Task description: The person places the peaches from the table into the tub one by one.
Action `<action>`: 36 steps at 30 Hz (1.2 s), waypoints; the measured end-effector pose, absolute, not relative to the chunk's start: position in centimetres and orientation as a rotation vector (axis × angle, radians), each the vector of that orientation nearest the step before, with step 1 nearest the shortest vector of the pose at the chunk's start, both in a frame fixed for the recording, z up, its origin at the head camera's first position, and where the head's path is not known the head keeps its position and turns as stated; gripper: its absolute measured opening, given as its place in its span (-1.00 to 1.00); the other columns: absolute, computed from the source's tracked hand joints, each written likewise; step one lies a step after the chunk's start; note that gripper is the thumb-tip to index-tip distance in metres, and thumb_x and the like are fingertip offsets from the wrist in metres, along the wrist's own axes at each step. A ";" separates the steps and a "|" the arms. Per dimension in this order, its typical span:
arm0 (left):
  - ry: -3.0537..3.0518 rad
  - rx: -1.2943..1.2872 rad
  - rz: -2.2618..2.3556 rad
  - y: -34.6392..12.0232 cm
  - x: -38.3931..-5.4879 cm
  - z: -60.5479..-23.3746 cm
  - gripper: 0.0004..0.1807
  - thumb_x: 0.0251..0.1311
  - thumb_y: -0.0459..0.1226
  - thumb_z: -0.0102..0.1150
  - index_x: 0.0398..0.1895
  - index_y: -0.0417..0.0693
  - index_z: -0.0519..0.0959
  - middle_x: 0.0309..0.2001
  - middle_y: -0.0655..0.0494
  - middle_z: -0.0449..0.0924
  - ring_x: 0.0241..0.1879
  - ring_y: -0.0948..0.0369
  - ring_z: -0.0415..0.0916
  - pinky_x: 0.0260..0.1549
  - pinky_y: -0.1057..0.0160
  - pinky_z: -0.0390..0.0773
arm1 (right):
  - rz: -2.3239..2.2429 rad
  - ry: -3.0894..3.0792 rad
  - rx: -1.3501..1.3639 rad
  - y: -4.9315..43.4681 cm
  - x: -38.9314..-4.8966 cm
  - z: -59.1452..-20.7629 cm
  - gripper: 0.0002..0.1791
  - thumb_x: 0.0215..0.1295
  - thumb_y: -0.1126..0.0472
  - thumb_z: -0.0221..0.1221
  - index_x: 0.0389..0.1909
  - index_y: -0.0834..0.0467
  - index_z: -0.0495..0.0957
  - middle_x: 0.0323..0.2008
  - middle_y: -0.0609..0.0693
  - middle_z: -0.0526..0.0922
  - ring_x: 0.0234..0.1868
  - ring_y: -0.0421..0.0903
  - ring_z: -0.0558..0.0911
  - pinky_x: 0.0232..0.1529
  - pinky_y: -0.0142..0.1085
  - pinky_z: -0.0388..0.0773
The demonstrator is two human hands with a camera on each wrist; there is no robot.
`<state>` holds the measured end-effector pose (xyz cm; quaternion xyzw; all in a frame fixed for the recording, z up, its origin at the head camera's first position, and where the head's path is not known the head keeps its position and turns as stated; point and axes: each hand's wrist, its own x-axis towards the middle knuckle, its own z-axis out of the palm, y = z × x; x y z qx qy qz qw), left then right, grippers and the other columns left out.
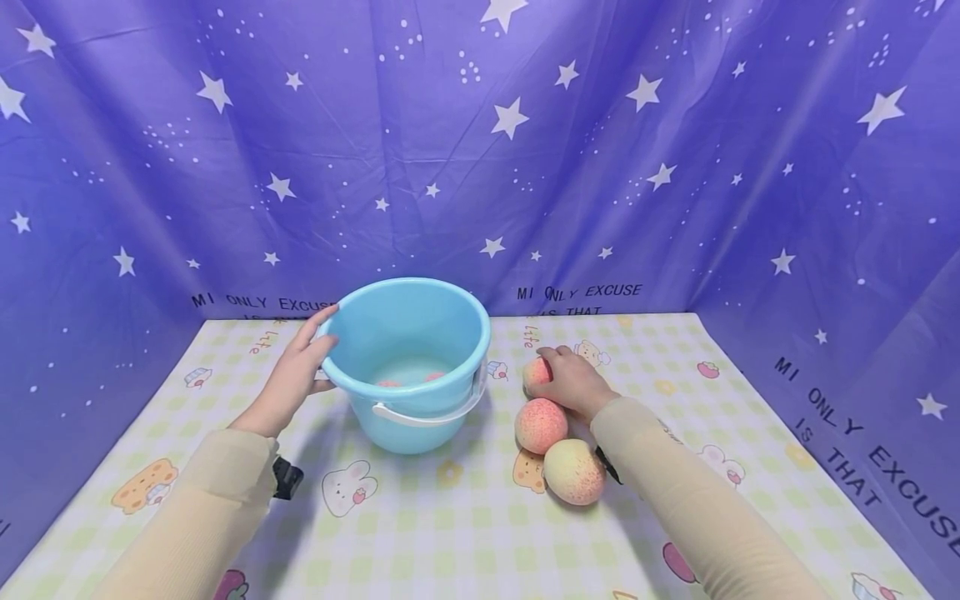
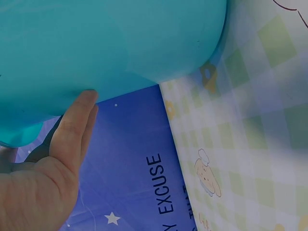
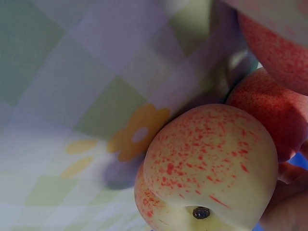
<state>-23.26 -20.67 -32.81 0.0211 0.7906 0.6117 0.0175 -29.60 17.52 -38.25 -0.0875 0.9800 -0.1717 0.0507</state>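
A light blue bucket (image 1: 408, 425) with a white handle (image 1: 427, 417) stands upright on the table. At its left rim my left hand (image 1: 294, 367) holds on; in the left wrist view, straight fingers (image 2: 74, 130) of that hand touch the bucket wall (image 2: 115, 43). Reddish tops of things show low inside the bucket, mostly hidden by its near wall. To the right, three peaches lie in a row. My right hand (image 1: 577, 383) grips the farthest peach (image 1: 536, 377). Nearer lie a pink-red peach (image 1: 542, 425) and a cream, red-speckled peach (image 1: 573, 472), by the right wrist.
A checked tablecloth (image 1: 420, 533) with cartoon prints covers the table. Purple star-printed curtains (image 1: 420, 150) hang behind it and along both sides. Dark wrist devices (image 1: 287, 477) sit at the cuffs of the beige sleeves.
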 end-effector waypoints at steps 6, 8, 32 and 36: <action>2.447 0.060 1.908 -20.7 -23.3 -32.8 -0.31 0.46 -0.14 -0.26 0.61 0.31 -0.13 0.59 -0.17 -0.21 0.45 -0.27 0.10 0.23 -0.24 0.46 | -0.534 2.992 -0.278 17.6 -29.7 -38.4 -0.12 0.12 -0.06 0.31 0.43 0.20 0.27 0.31 0.29 0.39 0.30 0.28 0.44 0.35 0.18 0.40; 2.449 0.064 1.907 -20.7 -23.3 -32.9 -0.31 0.46 -0.13 -0.26 0.61 0.31 -0.13 0.59 -0.18 -0.21 0.45 -0.27 0.10 0.23 -0.24 0.46 | -0.550 2.994 -0.277 17.7 -29.7 -38.5 -0.12 0.12 -0.06 0.31 0.43 0.20 0.27 0.29 0.28 0.41 0.28 0.27 0.46 0.34 0.18 0.41; 2.472 0.066 1.883 -20.7 -23.2 -32.9 -0.31 0.46 -0.12 -0.26 0.61 0.27 -0.12 0.59 -0.16 -0.21 0.45 -0.27 0.10 0.23 -0.25 0.45 | -0.668 2.988 -0.285 17.7 -29.2 -36.8 -0.12 0.17 -0.05 0.30 0.47 0.17 0.22 0.29 0.24 0.39 0.29 0.26 0.43 0.36 0.18 0.38; 2.475 0.069 1.880 -20.6 -23.2 -32.9 -0.31 0.46 -0.12 -0.27 0.61 0.25 -0.12 0.59 -0.17 -0.21 0.45 -0.28 0.09 0.23 -0.25 0.45 | -0.645 3.007 -0.307 17.8 -29.2 -36.5 -0.13 0.16 -0.07 0.30 0.45 0.17 0.24 0.28 0.24 0.41 0.27 0.27 0.44 0.33 0.17 0.41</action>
